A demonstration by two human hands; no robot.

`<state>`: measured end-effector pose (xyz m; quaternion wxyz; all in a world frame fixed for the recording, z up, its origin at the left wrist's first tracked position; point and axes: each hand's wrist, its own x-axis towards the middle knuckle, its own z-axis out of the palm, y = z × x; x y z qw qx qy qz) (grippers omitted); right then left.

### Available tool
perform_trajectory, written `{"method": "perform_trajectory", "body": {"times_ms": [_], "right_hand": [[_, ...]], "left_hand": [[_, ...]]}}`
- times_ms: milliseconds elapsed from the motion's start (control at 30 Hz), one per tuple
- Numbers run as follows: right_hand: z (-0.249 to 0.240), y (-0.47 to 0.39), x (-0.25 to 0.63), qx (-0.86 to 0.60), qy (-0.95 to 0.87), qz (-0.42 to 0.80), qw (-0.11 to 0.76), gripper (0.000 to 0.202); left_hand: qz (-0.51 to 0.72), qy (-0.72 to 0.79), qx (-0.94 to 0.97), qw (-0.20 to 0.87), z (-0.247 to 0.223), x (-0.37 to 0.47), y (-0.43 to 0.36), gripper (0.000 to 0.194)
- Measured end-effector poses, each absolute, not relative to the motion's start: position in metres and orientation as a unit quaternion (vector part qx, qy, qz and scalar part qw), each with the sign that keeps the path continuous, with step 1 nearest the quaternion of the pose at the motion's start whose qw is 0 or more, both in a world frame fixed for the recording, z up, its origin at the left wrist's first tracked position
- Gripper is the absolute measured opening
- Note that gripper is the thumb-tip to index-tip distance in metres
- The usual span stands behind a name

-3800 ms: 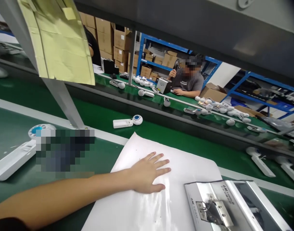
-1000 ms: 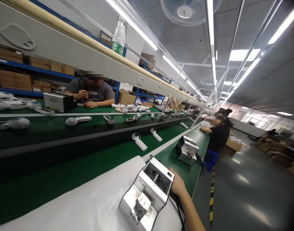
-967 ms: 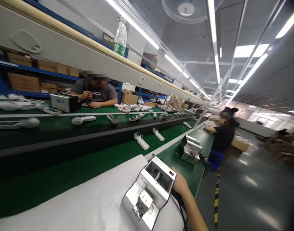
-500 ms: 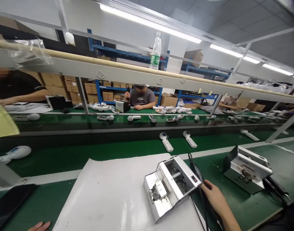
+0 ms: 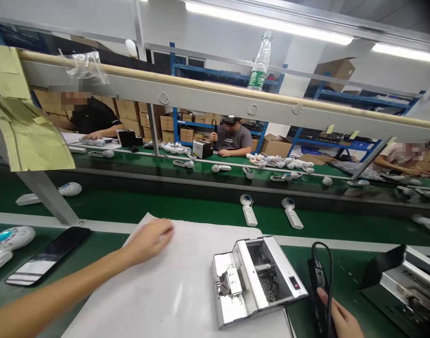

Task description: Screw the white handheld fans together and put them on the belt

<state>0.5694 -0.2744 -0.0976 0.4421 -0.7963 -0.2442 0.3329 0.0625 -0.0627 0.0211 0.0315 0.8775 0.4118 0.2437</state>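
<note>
My left hand reaches over the far left part of a white sheet; its fingers are smeared by motion, with nothing visible in them. At the lower right, my right hand closes on a black electric screwdriver with a looped cord. Between the two hands, a silver screw feeder rests on the sheet. Small screws fill its open hopper, and a red-lit switch is on its right side.
A second screw feeder stands at the right. A phone and a white handheld fan lie at the left. More handheld fans lie on the green belt beyond. A metal post rises at left; several people work opposite.
My left hand has come up from the bottom left edge onto the sheet. My right hand has moved from behind the screw feeder to the black screwdriver. The view has shifted left.
</note>
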Motion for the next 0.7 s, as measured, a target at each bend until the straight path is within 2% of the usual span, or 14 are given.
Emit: {"method": "perform_trajectory", "body": {"times_ms": [100, 167, 333, 500, 600, 700], "right_hand": [[-0.103, -0.278, 0.567, -0.791, -0.227, 0.338, 0.456, 0.074], [-0.105, -0.280, 0.564, -0.787, -0.218, 0.340, 0.466, 0.074], [-0.102, -0.282, 0.558, -0.790, -0.194, 0.337, 0.473, 0.071], [-0.094, -0.283, 0.555, -0.807, -0.180, 0.315, 0.466, 0.069], [-0.085, -0.282, 0.550, -0.821, -0.183, 0.290, 0.457, 0.079], [-0.072, -0.284, 0.542, -0.818, -0.220, 0.261, 0.463, 0.090]], "left_hand": [[0.176, 0.319, 0.930, 0.041, 0.003, 0.137, -0.024, 0.031], [0.160, 0.281, 0.945, 0.042, -0.008, 0.198, 0.000, 0.037], [0.157, 0.265, 0.950, 0.051, -0.021, 0.283, 0.035, 0.040], [0.211, 0.281, 0.932, 0.093, -0.027, 0.253, 0.036, 0.034], [0.262, 0.300, 0.908, 0.131, -0.026, 0.205, 0.016, 0.031], [0.296, 0.286, 0.894, 0.176, -0.025, 0.146, -0.023, 0.020]]}}
